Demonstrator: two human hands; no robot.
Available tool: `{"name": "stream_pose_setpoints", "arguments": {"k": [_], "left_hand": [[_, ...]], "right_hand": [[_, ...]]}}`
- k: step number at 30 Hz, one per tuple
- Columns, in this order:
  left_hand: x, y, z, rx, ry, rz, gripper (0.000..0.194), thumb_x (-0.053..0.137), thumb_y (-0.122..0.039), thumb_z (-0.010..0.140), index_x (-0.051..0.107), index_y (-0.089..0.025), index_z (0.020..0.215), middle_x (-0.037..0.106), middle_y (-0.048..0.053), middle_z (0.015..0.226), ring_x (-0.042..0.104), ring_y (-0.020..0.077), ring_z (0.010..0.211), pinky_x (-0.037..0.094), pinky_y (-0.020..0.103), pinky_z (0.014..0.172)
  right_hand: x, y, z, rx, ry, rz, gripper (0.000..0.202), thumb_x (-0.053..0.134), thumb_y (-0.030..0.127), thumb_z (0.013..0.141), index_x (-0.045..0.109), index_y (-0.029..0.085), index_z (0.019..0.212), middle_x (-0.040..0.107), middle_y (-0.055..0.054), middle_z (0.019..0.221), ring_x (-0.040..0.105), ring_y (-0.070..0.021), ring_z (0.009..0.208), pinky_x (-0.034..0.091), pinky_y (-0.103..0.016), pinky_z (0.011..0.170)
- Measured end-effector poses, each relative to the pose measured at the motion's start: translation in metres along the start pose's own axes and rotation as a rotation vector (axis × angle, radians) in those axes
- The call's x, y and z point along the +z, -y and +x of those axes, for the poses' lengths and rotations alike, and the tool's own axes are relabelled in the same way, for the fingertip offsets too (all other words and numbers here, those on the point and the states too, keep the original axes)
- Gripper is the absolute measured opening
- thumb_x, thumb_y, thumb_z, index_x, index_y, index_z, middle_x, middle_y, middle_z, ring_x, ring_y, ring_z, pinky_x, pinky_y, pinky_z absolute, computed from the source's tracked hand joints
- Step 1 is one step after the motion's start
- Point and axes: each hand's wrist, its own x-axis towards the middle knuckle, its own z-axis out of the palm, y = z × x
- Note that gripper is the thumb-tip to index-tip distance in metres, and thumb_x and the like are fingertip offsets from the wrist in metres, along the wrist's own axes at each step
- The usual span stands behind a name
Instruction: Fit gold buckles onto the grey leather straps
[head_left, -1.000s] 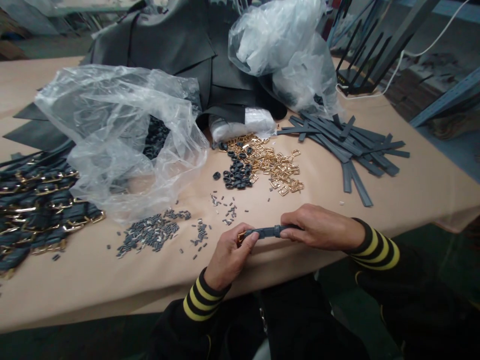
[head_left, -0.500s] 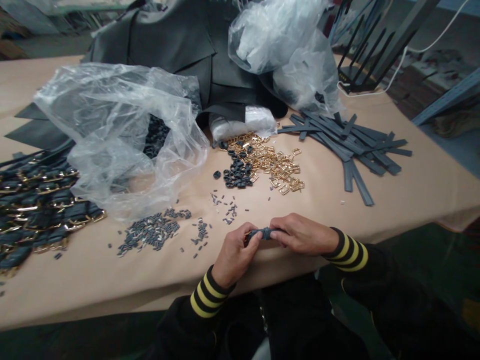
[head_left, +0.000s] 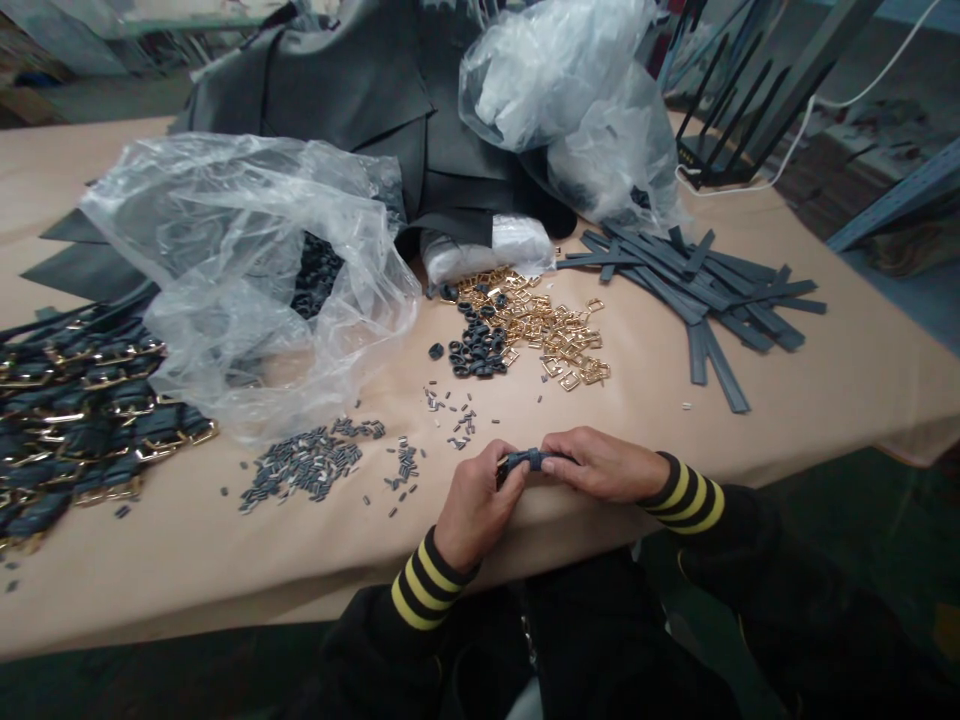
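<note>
Near the table's front edge, my left hand (head_left: 480,498) and my right hand (head_left: 602,464) pinch a dark leather strap (head_left: 531,460) from its two ends. A narrow dark loop wraps the strap's middle, between my thumbs. A bit of gold metal shows by my left fingers; the rest of that piece is hidden. Beyond my hands lie gold buckles (head_left: 551,335) in a heap, with small dark loops (head_left: 478,345) piled against them. Small grey metal clips (head_left: 304,462) are scattered to the left of my left hand.
Loose dark strips (head_left: 701,275) lie crisscrossed at the right. A clear plastic bag (head_left: 225,230) with dark pieces stands at the left, behind finished buckled straps (head_left: 82,425). Black leather sheets (head_left: 337,90), another plastic bag (head_left: 555,80) and a router (head_left: 712,155) occupy the back.
My hands still grip the strap and have shifted very slightly. The strap has turned a little, so the loop around it shows more plainly. Nothing else on the table has moved.
</note>
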Motion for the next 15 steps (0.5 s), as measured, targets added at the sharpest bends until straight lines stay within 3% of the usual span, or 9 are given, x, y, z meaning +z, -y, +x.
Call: {"name": "stream_pose_setpoints", "arguments": {"k": [2,4,7,11,15], "left_hand": [[0.003,-0.001,0.000,-0.023,-0.076,0.017,0.013,0.046,-0.026,0.079,0.051,-0.015,0.074,0.049,-0.003,0.059,0.044,0.0104,0.054,0.034,0.023,0.054],[0.003,-0.001,0.000,-0.007,-0.053,-0.018,0.016,0.046,-0.028,0.079,0.051,-0.015,0.072,0.048,-0.003,0.058,0.043,0.0104,0.054,0.034,0.022,0.054],[-0.004,0.000,0.001,0.012,0.087,-0.143,0.020,0.046,-0.032,0.080,0.050,-0.015,0.071,0.046,-0.004,0.056,0.042,0.0090,0.051,0.034,0.021,0.051],[-0.010,0.004,-0.002,-0.089,0.281,-0.358,0.024,0.041,-0.038,0.083,0.046,-0.015,0.077,0.045,-0.006,0.051,0.039,0.0059,0.038,0.031,0.018,0.041],[-0.008,0.007,-0.005,-0.085,0.321,-0.439,0.025,0.039,-0.039,0.084,0.044,-0.015,0.083,0.047,-0.006,0.051,0.042,0.0057,0.038,0.032,0.017,0.040]], "right_hand": [[0.002,-0.001,0.002,-0.019,-0.052,-0.052,0.018,0.043,0.019,0.081,0.046,0.014,0.064,0.038,0.004,0.055,0.035,-0.0071,0.051,0.026,-0.020,0.049],[0.004,-0.001,0.002,-0.031,-0.053,-0.052,0.019,0.043,0.020,0.081,0.045,0.014,0.064,0.037,0.005,0.055,0.035,-0.0070,0.051,0.025,-0.020,0.049],[0.004,-0.002,0.001,-0.039,-0.020,0.000,0.022,0.042,0.025,0.083,0.045,0.014,0.064,0.035,0.005,0.054,0.034,-0.0065,0.050,0.025,-0.019,0.048],[0.004,-0.005,0.000,-0.047,0.013,0.066,0.028,0.042,0.034,0.084,0.046,0.014,0.064,0.033,0.006,0.054,0.032,-0.0059,0.050,0.025,-0.018,0.046],[0.002,-0.006,0.000,-0.066,0.045,0.028,0.028,0.043,0.033,0.083,0.047,0.013,0.063,0.033,0.006,0.052,0.031,-0.0056,0.049,0.025,-0.018,0.045]]}}
